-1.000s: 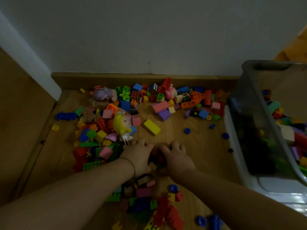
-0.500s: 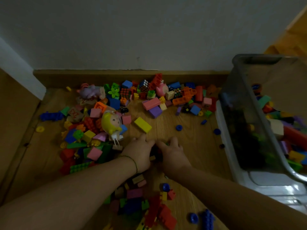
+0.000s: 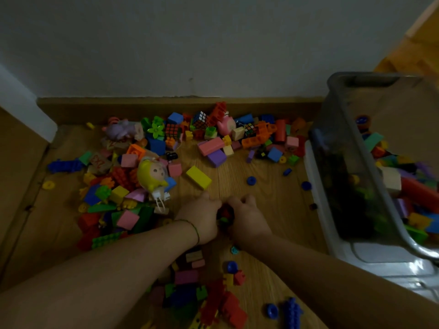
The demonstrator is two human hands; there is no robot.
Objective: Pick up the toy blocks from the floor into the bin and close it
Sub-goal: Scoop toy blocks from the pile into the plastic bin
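Observation:
Coloured toy blocks lie scattered over the wooden floor in a dim room. My left hand (image 3: 202,216) and my right hand (image 3: 247,218) are cupped together, fingers curled around a small clump of red and green blocks (image 3: 225,213) held between them. A yellow block (image 3: 198,177) lies just beyond the hands. The clear plastic bin (image 3: 342,143) stands at the right, tilted toward me and partly filled with blocks (image 3: 392,179). Its white lid (image 3: 384,262) lies under it.
A yellow doll (image 3: 152,175) and a purple plush toy (image 3: 118,131) lie in the left pile. Small puzzle cubes (image 3: 200,119) sit near the skirting board (image 3: 166,105). More blocks (image 3: 213,302) lie close to me between my forearms. A white door frame (image 3: 26,108) stands at the left.
Both hands have closed in tighter around the blocks between them and drawn slightly nearer. The view has shifted a little to the left.

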